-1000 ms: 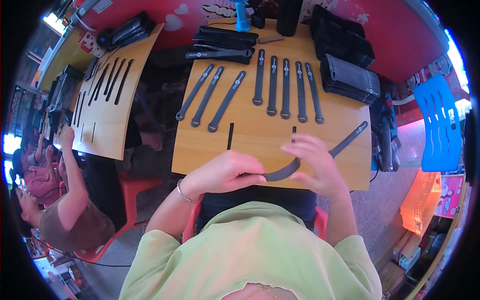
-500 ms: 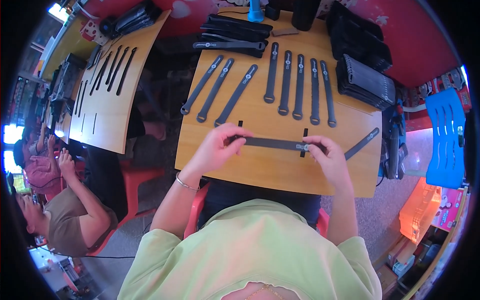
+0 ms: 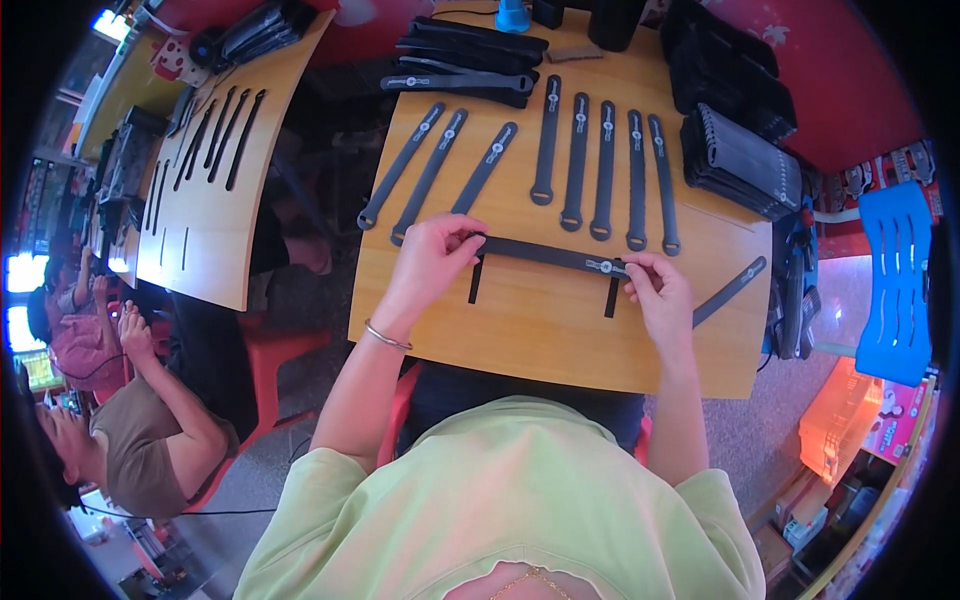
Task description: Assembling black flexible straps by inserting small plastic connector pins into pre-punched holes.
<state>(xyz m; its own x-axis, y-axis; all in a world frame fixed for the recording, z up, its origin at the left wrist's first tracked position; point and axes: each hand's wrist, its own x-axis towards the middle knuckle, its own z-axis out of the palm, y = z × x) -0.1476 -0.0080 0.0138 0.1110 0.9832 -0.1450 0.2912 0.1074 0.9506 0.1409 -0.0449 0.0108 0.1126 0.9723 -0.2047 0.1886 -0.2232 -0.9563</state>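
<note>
A dark grey strap (image 3: 545,252), with rounded ends and a pale print near its right end, is stretched between my two hands over the wooden table. My left hand (image 3: 432,262) pinches its left end. The right end is pinched by my right hand (image 3: 661,293) near the print. Two short black strips lie on the tabletop, the left strip (image 3: 475,280) and the right strip (image 3: 611,297), both just on my side of the strap. Whether the strap touches the table I cannot tell.
Several matching straps (image 3: 602,180) lie in a spread row beyond my hands; a single strap (image 3: 730,291) lies at the right. Black strap bundles (image 3: 470,60) and a stack of dark pouches (image 3: 740,160) stand at the back. Leftward, a person (image 3: 150,440) sits by another table (image 3: 215,240).
Both hands have moved away from me with the strap, the left one more, so its left end sits farther back. The left black strip now shows in full below it.
</note>
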